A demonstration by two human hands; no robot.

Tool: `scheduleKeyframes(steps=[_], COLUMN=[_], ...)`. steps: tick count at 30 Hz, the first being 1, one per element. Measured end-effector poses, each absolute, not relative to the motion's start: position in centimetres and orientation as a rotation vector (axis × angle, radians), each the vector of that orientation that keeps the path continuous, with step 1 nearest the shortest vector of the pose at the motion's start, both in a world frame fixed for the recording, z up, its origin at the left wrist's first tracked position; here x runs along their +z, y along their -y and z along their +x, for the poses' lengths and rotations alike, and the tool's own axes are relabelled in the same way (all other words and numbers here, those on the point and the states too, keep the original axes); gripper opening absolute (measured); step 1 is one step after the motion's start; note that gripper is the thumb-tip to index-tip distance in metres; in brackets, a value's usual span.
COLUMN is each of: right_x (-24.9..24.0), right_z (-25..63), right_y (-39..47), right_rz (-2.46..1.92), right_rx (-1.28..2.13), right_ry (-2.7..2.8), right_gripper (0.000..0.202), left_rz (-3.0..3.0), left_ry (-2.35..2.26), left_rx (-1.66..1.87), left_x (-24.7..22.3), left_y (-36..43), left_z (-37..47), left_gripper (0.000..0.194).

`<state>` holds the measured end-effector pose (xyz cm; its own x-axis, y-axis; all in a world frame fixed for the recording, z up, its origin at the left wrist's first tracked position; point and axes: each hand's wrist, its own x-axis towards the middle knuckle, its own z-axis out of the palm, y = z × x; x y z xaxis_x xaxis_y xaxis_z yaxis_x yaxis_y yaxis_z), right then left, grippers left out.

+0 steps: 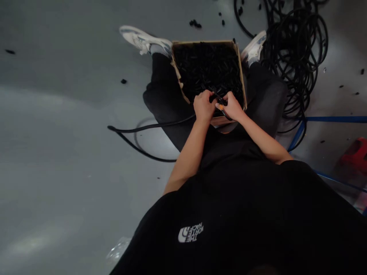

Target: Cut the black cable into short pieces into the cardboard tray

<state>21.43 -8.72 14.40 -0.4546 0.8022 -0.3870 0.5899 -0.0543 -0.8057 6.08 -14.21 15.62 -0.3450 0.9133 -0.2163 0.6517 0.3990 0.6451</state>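
Observation:
My left hand [204,106] is closed around a black hose [156,125], which trails off to the left in a long loop. My right hand [233,108] grips a dark hand tool with an orange part [221,107]; its exact kind is hard to make out. The two hands nearly meet over the near edge of an open cardboard box [180,78], and the tool lies close to the hose end. Short black hose pieces [209,65] fill the box, which stands between my legs.
A tangled coil of black hose [295,49] lies on the floor at the upper right. Loose black pieces [195,24] are scattered about the grey floor [57,152]. Blue bars [335,119] and a red object [355,154] stand at the right. Clear plastic [118,250] lies lower left.

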Motion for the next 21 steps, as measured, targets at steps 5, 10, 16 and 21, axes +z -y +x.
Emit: scheduleKeyframes(steps=[5,10,16,21], right_x=[10.8,8.1,6.0,7.0], right_z=[19.5,20.6,21.5,21.6], right_y=[6.7,7.0,7.5,8.4], right_rz=[-1.821,-1.832,-1.840,-1.913], right_rx=[1.599,1.608,1.592,1.940], right_ry=[1.848,1.863,1.916,1.520], right_gripper=[0.033,0.030,0.036,0.043], left_rz=[1.285,1.274,1.303,1.382], left_ry=[-2.069,-2.046,-2.040,-2.013], left_rx=[0.369,0.269,0.226,0.175], left_x=[12.7,10.4,8.9,10.6], left_y=[10.7,10.2,10.5,11.1], left_z=[5.6,5.5,5.3,4.6], left_gripper=[0.034,0.036,0.035,0.038])
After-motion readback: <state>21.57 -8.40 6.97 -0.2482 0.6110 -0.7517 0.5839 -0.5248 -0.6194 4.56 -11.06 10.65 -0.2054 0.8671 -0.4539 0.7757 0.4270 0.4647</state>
